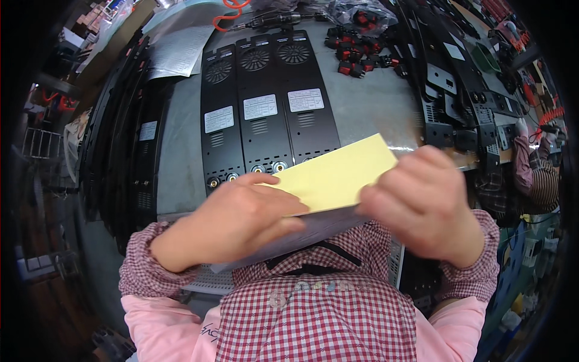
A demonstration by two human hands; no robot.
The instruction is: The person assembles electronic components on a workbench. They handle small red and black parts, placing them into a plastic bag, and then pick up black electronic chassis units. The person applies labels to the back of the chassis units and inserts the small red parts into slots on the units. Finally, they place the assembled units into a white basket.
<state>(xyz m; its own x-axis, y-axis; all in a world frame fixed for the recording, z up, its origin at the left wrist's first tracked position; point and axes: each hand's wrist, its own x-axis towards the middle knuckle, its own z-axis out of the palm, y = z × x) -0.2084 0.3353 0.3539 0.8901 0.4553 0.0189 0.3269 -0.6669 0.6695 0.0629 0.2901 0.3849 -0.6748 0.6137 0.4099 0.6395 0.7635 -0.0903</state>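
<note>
Both hands hold a yellow sheet (335, 176) at frame centre.
The left hand (241, 217) grips its lower left edge, the right hand (422, 202) its right end; three black panels (265, 114) lie side by side on the grey surface (368, 102) above.

Three black vented panels (262, 114) side by side on grey table (368, 102); beyond, perhaps red-black switches (356, 51).

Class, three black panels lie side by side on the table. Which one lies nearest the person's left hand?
The leftmost black panel; its lower end lies just above the left hand, while the other two sit further right.
</note>
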